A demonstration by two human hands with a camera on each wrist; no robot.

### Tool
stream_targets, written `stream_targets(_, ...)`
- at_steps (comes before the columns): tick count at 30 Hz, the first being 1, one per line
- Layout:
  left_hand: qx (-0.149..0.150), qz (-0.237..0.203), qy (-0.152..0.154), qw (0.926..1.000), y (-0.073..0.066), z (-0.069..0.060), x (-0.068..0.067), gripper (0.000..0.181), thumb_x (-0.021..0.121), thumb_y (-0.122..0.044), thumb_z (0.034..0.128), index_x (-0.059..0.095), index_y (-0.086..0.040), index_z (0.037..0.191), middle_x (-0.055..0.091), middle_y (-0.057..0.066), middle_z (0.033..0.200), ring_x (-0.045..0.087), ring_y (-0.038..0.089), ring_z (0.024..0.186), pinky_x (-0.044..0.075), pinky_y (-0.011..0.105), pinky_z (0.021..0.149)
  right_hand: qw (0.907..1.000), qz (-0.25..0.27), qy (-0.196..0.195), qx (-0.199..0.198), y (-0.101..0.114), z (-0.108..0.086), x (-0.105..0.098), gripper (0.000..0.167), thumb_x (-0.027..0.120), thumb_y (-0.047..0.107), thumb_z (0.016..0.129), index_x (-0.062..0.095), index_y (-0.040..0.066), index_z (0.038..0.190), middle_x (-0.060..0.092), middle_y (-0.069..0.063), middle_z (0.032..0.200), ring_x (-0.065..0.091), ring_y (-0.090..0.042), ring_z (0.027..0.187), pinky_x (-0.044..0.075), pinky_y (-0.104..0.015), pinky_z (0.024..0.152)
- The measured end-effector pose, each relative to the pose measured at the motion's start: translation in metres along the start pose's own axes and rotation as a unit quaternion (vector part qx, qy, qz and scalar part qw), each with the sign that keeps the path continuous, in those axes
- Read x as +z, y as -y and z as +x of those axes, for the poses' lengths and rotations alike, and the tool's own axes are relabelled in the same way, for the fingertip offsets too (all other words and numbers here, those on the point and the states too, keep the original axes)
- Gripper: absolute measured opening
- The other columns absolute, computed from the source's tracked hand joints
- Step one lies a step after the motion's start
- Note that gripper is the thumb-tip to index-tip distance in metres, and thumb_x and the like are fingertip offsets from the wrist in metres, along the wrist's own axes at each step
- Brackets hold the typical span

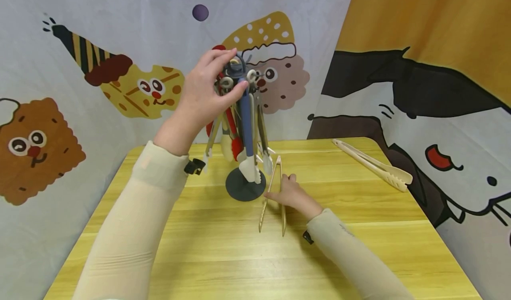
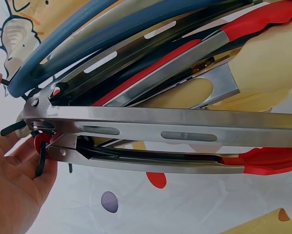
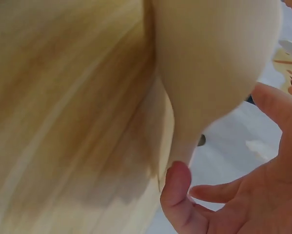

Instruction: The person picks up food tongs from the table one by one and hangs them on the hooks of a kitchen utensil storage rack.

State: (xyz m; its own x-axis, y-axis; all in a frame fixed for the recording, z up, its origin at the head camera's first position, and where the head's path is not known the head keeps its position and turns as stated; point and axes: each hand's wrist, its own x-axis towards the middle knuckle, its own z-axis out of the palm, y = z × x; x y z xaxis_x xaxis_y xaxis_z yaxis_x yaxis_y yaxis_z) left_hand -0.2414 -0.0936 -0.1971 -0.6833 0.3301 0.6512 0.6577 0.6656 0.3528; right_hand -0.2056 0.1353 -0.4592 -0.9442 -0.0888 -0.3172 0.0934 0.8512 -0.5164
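Observation:
In the head view my left hand (image 1: 199, 87) grips the top of a stand with a round dark base (image 1: 234, 191), from which several tongs hang. Among them are blue-handled tongs (image 1: 247, 122) with pale tips. The left wrist view shows steel tongs (image 2: 184, 129) and red-tipped tongs (image 2: 262, 22), with my left fingers curled by their hinge ends. Right of the base, my right hand (image 1: 291, 193) holds spread beige tongs (image 1: 278, 163) at the tabletop, thumb at one arm and fingers at the other. In the right wrist view one broad beige arm (image 3: 214, 53) fills the top.
A second pair of beige tongs (image 1: 393, 175) lies at the right rear of the wooden table (image 1: 223, 255). Behind the table hangs a cloth (image 1: 159, 7) printed with cartoon figures.

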Motion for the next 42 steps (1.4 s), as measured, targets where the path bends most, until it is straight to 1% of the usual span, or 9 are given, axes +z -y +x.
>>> stream_targets(2,0.0,0.0,0.0,1.0,0.0,0.0,0.0,0.06,0.061,-0.043,0.087,0.045,-0.024,0.142,0.047,0.001,0.138,0.051,0.015,0.118,0.044,0.032,0.098,1.0,-0.004,0.006,0.004,0.0,0.0,0.004,0.108,0.068,0.059,0.077,0.018,-0.007,0.147,0.032,-0.026,0.129,0.057,-0.034,0.094,0.052,-0.04,0.076)
stream_targets(4,-0.001,-0.001,0.0,1.0,0.0,0.0,0.0,0.06,0.061,-0.043,0.0871,0.045,-0.024,0.142,0.046,0.001,0.138,0.051,0.015,0.118,0.044,0.032,0.098,0.9999,0.0,0.011,0.008,0.0,0.0,0.007,0.11,0.069,0.059,0.076,0.017,-0.007,0.147,0.033,-0.024,0.126,0.057,-0.032,0.091,0.052,-0.039,0.076)
stream_targets(9,-0.003,-0.001,0.001,1.0,0.0,0.0,0.0,0.061,0.061,-0.043,0.0874,0.045,-0.023,0.142,0.046,0.0,0.138,0.051,0.015,0.118,0.044,0.032,0.098,0.9998,0.008,0.016,0.011,0.0,0.0,0.011,0.114,0.07,0.059,0.075,0.013,-0.007,0.148,0.027,-0.027,0.135,0.057,-0.035,0.099,0.051,-0.041,0.083)
stream_targets(15,-0.004,-0.001,0.0,1.0,0.001,-0.001,-0.001,0.061,0.061,-0.044,0.0873,0.045,-0.023,0.142,0.046,0.0,0.138,0.052,0.015,0.117,0.045,0.032,0.097,0.9998,-0.012,0.012,0.014,0.002,0.002,0.013,0.112,0.071,0.054,0.075,0.014,-0.009,0.147,0.025,-0.031,0.139,0.056,-0.039,0.105,0.051,-0.044,0.088)
stream_targets(25,-0.001,0.003,0.0,1.0,0.001,-0.001,0.0,0.061,0.061,-0.044,0.0872,0.044,-0.024,0.142,0.046,0.0,0.138,0.051,0.015,0.119,0.044,0.034,0.098,0.9994,0.001,0.027,0.02,-0.005,0.006,0.008,0.108,0.074,0.04,0.075,0.011,-0.009,0.148,0.022,-0.033,0.142,0.058,-0.038,0.099,0.051,-0.045,0.086)
stream_targets(28,0.0,0.004,-0.001,1.0,0.001,-0.001,0.0,0.061,0.061,-0.044,0.0871,0.045,-0.024,0.142,0.046,0.0,0.138,0.051,0.015,0.118,0.044,0.034,0.097,0.9995,-0.014,0.023,0.016,-0.009,0.005,0.002,0.106,0.075,0.039,0.073,0.015,-0.009,0.147,0.028,-0.032,0.139,0.057,-0.038,0.099,0.051,-0.047,0.085)
stream_targets(33,-0.001,0.002,-0.001,1.0,0.0,-0.001,0.0,0.061,0.061,-0.044,0.087,0.044,-0.025,0.142,0.046,-0.001,0.138,0.051,0.015,0.118,0.045,0.033,0.097,0.9987,-0.051,0.004,0.008,-0.016,0.004,-0.004,0.09,0.075,0.04,0.071,0.036,-0.011,0.134,0.043,-0.024,0.119,0.056,-0.032,0.089,0.052,-0.046,0.08)
stream_targets(39,0.001,0.002,-0.002,1.0,0.0,-0.001,0.0,0.061,0.062,-0.044,0.0869,0.044,-0.025,0.142,0.046,0.0,0.138,0.051,0.015,0.119,0.044,0.033,0.098,0.9953,-0.096,-0.011,0.007,-0.018,0.005,-0.003,0.076,0.072,0.047,0.075,0.048,-0.009,0.122,0.045,-0.02,0.11,0.055,-0.032,0.088,0.051,-0.046,0.079)
stream_targets(42,0.0,0.001,-0.002,1.0,0.0,-0.001,0.0,0.061,0.062,-0.044,0.0869,0.045,-0.025,0.142,0.046,0.0,0.138,0.051,0.015,0.118,0.044,0.033,0.098,0.9952,-0.096,-0.016,0.009,-0.019,0.005,-0.003,0.065,0.072,0.043,0.077,0.052,-0.007,0.113,0.045,-0.019,0.106,0.055,-0.031,0.082,0.051,-0.044,0.074)
